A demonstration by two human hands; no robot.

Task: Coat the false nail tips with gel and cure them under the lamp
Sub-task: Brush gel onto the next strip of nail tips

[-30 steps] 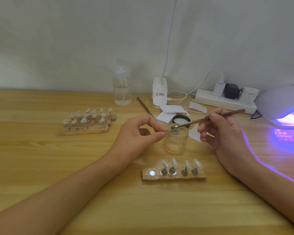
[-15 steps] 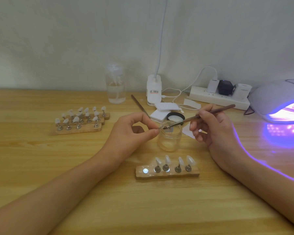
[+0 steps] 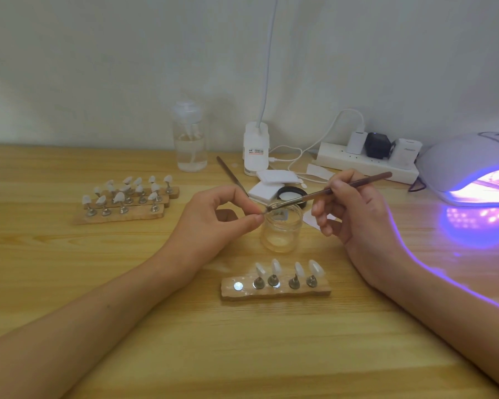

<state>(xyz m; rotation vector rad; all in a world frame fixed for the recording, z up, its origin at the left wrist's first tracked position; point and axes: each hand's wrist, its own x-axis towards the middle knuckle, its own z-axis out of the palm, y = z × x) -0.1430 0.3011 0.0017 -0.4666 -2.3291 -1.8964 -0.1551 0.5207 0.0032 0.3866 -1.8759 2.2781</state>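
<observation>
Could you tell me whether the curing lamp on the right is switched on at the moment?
On. The curing lamp glows purple-white inside its opening and casts violet light on the table.

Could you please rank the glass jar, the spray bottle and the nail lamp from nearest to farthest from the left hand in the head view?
1. glass jar, right beside the left hand.
2. spray bottle, behind, by the wall.
3. nail lamp, far right.
</observation>
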